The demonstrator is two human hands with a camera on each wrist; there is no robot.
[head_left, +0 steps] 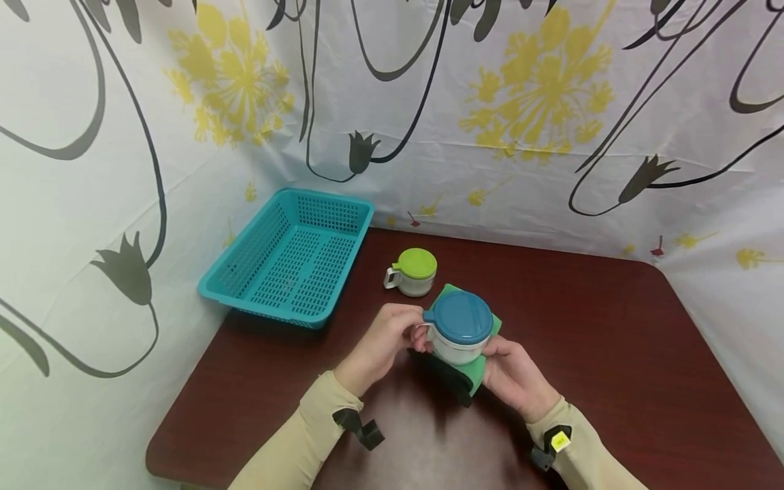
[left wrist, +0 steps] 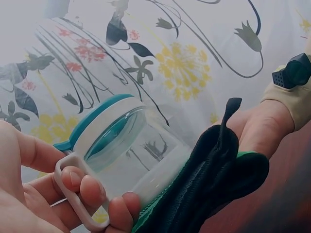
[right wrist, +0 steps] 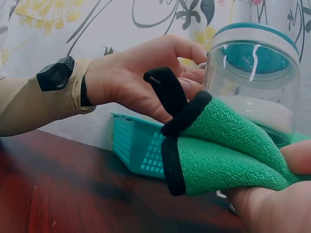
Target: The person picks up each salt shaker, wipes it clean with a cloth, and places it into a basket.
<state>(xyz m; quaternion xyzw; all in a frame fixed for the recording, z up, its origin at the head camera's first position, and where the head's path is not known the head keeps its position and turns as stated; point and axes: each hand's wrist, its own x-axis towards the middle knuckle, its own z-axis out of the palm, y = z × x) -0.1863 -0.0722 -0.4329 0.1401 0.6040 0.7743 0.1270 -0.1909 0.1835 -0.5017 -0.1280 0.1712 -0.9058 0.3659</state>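
While the left hand (head_left: 382, 344) has its fingers curled through and about the pale handle (left wrist: 63, 187) of the blue-lidded jar (head_left: 463, 318), the right hand (head_left: 514, 378) pinches a folded green cloth (right wrist: 228, 145) between thumb and fingers. Neither hand is spread open; each has a firm hold. The jar is held up above the worktop (head_left: 612, 354), in front of the person, its lid on and its clear wall against the cloth, which lies beneath it and along its right side. Black trim (right wrist: 174, 167) edges the cloth, and a black loop (right wrist: 165, 87) sticks out from one corner. Both wrists wear black devices over beige sleeves (head_left: 288, 429), the right one bearing a yellow label (head_left: 560, 441). Just beyond the held jar, a smaller lime-lidded jar (head_left: 416, 265) stands upright on the dark red worktop, its handle turned leftward. Farther left sits a turquoise basket (head_left: 260, 309) with perforated sides and floor, at the far left corner. Behind everything hangs a white curtain (head_left: 520, 204) printed with yellow blooms and grey stems.
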